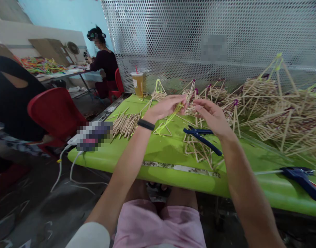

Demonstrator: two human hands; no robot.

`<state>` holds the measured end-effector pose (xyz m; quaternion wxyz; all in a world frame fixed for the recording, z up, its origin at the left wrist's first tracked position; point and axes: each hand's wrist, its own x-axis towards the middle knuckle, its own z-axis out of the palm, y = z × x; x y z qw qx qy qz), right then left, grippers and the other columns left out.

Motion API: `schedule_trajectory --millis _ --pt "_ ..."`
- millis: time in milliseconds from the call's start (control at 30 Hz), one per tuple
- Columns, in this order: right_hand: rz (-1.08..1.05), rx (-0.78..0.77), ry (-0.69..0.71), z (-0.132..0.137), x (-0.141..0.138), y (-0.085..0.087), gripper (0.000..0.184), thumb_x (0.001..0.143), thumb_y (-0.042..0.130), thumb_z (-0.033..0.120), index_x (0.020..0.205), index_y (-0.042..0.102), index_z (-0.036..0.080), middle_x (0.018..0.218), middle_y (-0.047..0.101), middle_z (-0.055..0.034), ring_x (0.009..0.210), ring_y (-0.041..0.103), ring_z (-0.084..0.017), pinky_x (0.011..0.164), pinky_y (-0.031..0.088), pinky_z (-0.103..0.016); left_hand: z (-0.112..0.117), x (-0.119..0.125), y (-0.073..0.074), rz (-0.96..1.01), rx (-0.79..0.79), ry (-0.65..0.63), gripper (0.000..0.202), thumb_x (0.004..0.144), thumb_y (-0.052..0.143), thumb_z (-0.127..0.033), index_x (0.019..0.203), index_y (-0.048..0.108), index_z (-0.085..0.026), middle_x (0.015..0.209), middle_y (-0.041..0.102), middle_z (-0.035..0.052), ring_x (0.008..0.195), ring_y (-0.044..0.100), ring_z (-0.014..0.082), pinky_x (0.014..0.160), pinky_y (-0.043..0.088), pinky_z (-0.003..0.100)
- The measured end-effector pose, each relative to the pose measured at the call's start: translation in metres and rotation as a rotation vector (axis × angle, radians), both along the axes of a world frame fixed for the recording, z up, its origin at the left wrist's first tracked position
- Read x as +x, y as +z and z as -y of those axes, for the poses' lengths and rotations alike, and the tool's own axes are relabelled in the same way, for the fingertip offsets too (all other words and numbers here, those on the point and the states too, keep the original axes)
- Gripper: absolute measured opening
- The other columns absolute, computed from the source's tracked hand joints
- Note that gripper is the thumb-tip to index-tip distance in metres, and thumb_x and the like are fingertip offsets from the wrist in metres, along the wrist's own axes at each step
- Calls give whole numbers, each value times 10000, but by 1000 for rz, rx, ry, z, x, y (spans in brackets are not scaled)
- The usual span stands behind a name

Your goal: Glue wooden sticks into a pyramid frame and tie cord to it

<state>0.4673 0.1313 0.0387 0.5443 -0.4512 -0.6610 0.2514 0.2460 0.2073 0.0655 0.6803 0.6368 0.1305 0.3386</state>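
Note:
My left hand, with a black band on its wrist, is closed on a bundle of yellow-green cord that trails down towards the table. Close to its right, my right hand has its fingers slightly bent and thumb apart, with nothing visible in them. Blue-handled cutting pliers lie below the right hand, partly over a zigzag frame of thin sticks. Left of my left wrist is a pile of short wooden sticks. Behind the hands stand small stick structures tied with purple.
Stacked stick structures crowd the right of the green table. A blue glue gun rests at the right edge. A drink cup stands by the perforated metal panel. White power strip lies left; people sit beyond it.

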Motion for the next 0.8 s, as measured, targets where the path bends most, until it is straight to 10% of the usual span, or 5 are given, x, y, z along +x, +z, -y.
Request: schedule_trajectory --millis 167,800 --pt "51 -10 64 2 -2 2 372 877 839 590 1124 851 312 1026 800 -39 862 699 -207 766 609 -363 -1 11 -13 -170 38 -195 373 1015 739 -432 778 636 -162 847 661 48 802 673 147 860 593 354" --pt "14 -99 209 3 -7 1 282 872 860 521 873 804 245 832 774 -30 707 649 -157 669 514 -312 0 14 -17 -226 -26 -208 506 989 752 -523 695 526 -178 792 669 46 749 696 139 860 612 337"
